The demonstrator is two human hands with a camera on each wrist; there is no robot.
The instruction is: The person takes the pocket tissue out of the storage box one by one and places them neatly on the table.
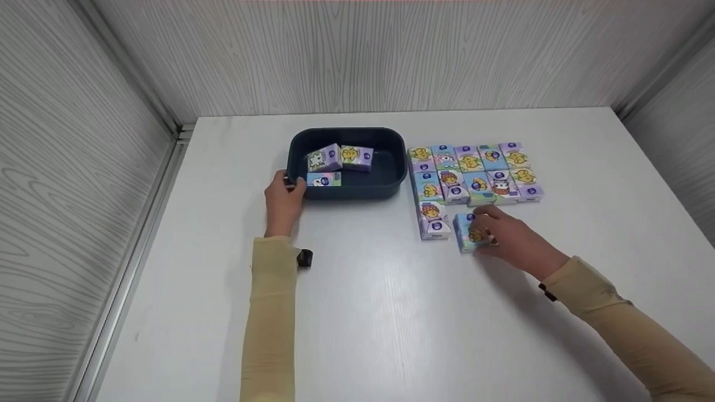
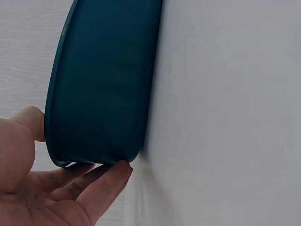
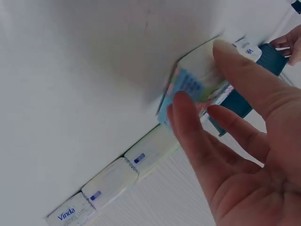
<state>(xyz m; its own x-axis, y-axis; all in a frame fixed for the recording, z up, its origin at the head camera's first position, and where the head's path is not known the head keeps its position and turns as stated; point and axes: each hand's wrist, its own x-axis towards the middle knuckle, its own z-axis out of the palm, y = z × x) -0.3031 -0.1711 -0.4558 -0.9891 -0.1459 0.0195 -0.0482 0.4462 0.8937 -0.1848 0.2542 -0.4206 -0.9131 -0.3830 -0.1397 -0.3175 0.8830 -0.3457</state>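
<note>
A dark teal plastic bin stands near the back of the table with three tissue packs inside. My left hand grips its front left corner, thumb at the rim and fingers against the outside wall, as the left wrist view shows. My right hand pinches a blue tissue pack between thumb and fingers. This pack is close to the right of a pinkish tissue pack that starts a front row. Behind them, several cartoon-printed tissue packs lie in two rows beside the bin.
The white table reaches toward me. Wood-grain panels enclose it at the back and both sides, with a metal rail along the left. The packs in the right wrist view carry a Vinda label.
</note>
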